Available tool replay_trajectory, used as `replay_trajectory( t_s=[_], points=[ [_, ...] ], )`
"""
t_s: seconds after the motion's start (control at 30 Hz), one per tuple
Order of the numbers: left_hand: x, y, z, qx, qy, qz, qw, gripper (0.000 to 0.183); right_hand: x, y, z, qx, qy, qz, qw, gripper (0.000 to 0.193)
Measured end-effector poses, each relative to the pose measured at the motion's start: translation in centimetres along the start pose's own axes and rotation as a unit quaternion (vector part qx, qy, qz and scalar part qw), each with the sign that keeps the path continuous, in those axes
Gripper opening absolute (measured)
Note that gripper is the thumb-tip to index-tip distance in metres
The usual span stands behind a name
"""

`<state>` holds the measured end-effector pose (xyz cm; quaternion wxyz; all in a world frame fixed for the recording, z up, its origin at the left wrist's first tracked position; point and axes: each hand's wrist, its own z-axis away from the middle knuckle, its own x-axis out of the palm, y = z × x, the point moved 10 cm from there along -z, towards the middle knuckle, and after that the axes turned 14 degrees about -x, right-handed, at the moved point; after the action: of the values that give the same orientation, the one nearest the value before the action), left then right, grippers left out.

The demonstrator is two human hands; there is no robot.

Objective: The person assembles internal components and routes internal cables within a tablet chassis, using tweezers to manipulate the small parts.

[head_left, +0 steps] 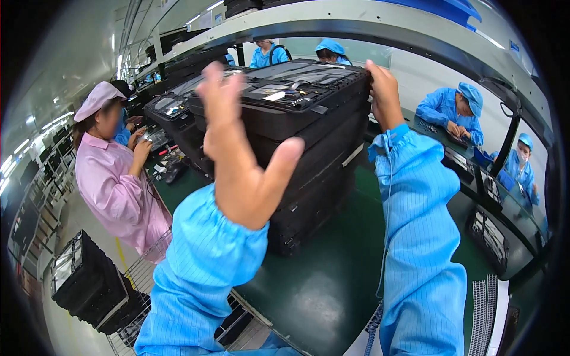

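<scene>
A tall stack of black trays [297, 127] stands on the green tabletop in front of me. Flat electronic parts with dark panels and thin cables [291, 89] lie in its top tray. My left hand [240, 154], smeared by motion, is raised at the stack's near left side, thumb and fingers spread, holding nothing. At the stack's right far corner, my right hand [386, 95] has its fingers bent against the rim of the top tray; some of those fingers are hidden. Light blue striped sleeves cover both my forearms.
A second black tray stack [172, 110] adjoins on the left. A person in pink [119, 178] works beside it. More trays [89, 279] sit lower left on a wire rack. A shelf beam [332, 18] crosses overhead. Several people in blue sit beyond; a coiled cord [374, 323] hangs near my right sleeve.
</scene>
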<state>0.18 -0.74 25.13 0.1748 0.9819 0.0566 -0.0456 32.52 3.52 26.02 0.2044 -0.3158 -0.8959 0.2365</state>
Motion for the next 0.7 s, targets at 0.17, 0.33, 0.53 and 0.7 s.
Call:
replay_trajectory(
  t_s=[0.17, 0.33, 0.53, 0.7],
  points=[
    [-2.5, -12.5, 11.1, -0.403, 0.040, 0.264, 0.875, 0.078, -10.3, 9.8, 7.1, 0.170, 0.044, 0.057, 0.983, 0.034],
    [4.4, -16.6, 20.7, -0.686, -0.094, 0.309, 0.652, 0.087, -11.1, 17.7, 16.9, 0.351, -0.006, 0.093, 0.932, 0.048],
    [7.5, -19.5, 20.7, -0.594, -0.067, 0.314, 0.738, 0.073, -5.3, 17.5, 19.9, 0.369, -0.046, -0.052, 0.927, 0.052],
    [13.5, -20.3, 18.3, -0.642, -0.098, 0.309, 0.694, 0.049, -13.5, 17.1, 18.7, 0.337, 0.081, -0.047, 0.937, 0.051]
  ],
)
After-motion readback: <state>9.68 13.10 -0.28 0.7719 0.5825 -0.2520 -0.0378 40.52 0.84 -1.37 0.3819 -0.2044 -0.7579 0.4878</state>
